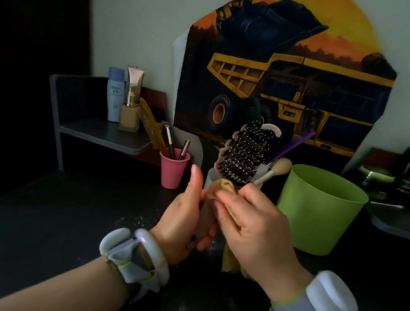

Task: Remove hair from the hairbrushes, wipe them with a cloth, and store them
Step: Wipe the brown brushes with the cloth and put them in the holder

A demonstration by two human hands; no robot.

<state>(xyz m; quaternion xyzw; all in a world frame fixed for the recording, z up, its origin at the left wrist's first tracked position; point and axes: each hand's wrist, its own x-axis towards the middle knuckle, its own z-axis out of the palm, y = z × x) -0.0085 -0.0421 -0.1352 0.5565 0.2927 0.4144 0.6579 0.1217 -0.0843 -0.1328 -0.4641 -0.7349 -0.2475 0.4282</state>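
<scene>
The dark, flat counter (45,215) fills the lower half of the view, with bare room at 9 o'clock of the hands and toward the near edge; a scatter of pale specks lies on it just at 8 o'clock of the brush. At 12 to 2 o'clock a large wall picture of a yellow dump truck against an orange sky (292,83) stands behind the things. A grey, dark-topped corner shelf (97,131) closes the far left at 10 o'clock, carrying a blue bottle (115,95) and a beige pump bottle (130,109). The round lime-green plastic tub (318,210) stands just at 3 o'clock of the hands, close beside them. A small pink cup holding make-up brushes (173,167) stands at 11 o'clock, near the shelf's rounded corner.

The left hand (183,218) has its grip clenched round the handle of the brown scallop-edged vented hairbrush with dark, pale-tipped bristles (243,153), thumb raised. The brush is held above the counter, tilted with its head toward 1 o'clock, bristles facing the camera. The right hand (255,224) grasps the tan cloth (226,185) and presses it on the brush's neck; the cloth's tail hangs below the hand.
</scene>
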